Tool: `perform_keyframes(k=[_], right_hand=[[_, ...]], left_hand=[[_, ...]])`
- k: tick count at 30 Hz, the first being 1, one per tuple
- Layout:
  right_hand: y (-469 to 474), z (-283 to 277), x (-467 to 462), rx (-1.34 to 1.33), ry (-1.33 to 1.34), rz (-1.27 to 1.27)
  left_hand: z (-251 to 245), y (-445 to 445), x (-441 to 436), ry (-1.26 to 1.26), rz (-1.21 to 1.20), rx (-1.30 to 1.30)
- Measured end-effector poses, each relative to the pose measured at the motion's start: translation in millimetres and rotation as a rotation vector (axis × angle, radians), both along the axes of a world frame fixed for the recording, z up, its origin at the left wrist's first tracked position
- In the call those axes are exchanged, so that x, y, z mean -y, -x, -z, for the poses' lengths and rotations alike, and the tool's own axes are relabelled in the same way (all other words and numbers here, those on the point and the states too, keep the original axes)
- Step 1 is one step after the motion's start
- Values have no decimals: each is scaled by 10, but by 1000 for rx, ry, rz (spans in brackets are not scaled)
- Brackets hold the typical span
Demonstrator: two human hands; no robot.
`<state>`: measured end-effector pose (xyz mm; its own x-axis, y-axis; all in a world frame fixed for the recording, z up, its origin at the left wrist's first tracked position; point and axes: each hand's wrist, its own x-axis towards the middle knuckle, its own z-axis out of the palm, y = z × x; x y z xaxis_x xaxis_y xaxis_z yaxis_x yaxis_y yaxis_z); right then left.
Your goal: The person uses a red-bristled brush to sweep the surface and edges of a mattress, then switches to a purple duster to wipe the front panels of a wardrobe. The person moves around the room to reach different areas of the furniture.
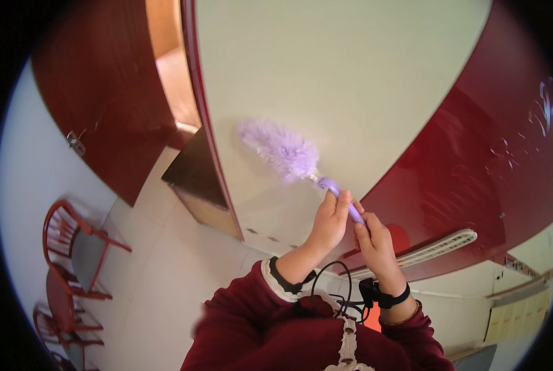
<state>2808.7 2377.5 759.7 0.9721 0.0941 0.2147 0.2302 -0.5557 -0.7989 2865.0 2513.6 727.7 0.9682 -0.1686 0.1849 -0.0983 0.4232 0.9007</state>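
A fluffy purple duster (283, 150) with a purple plastic handle is held in both hands, its head pointing up and left in front of a pale wall panel (341, 69). My left hand (333, 222) grips the handle near the duster's head. At the lower end of the handle, my right hand (376, 241) is closed around it. Whether the fluffy head touches the panel cannot be told. Black straps are on both wrists, and a black cable loops between the forearms.
Red chairs (74, 259) with grey seats stand at the left. A dark-topped low cabinet (197, 171) adjoins the panel's left edge, by a dark red door (109, 92). To the right are a glossy red wall (471, 171) and a long slotted white fixture (439, 246).
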Motion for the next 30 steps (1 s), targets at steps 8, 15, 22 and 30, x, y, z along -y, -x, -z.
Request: perform_keyframes(k=[8, 15, 22, 30], right_hand=[[119, -207, 75, 459, -109, 215], [216, -131, 199, 389, 149, 147], [218, -205, 281, 432, 227, 260], [28, -508, 675, 804, 181, 747]], left_hand=[[-530, 157, 358, -90, 212, 342], [-335, 56, 343, 192, 302, -123], [-169, 182, 507, 118, 405, -313], [-395, 82, 467, 6, 178, 157]])
